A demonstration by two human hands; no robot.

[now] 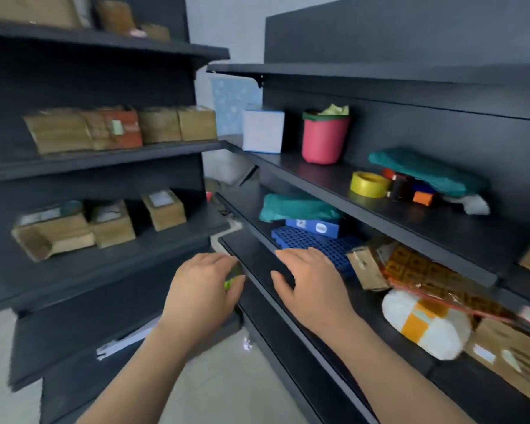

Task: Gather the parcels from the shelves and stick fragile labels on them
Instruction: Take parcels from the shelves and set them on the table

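Brown cardboard parcels stand on the dark left shelving: one row (120,128) on the middle shelf, another row (110,223) one shelf below, and more on the top shelf (117,15). On the right shelving, a brown parcel (511,353) lies at the lower right and a small one (366,267) sits beside a patterned packet. My left hand (201,290) is curled around a small green thing (230,281) near the shelf corner. My right hand (311,286) hovers with fingers spread over the bare front of the right shelf (251,252), holding nothing.
The right unit also holds a white box (263,128), a pink cup (324,139), a yellow tape roll (368,184), teal cloths (426,169), a blue grid tray (312,243) and a white and orange bundle (426,325). Pale floor (227,387) runs between the units.
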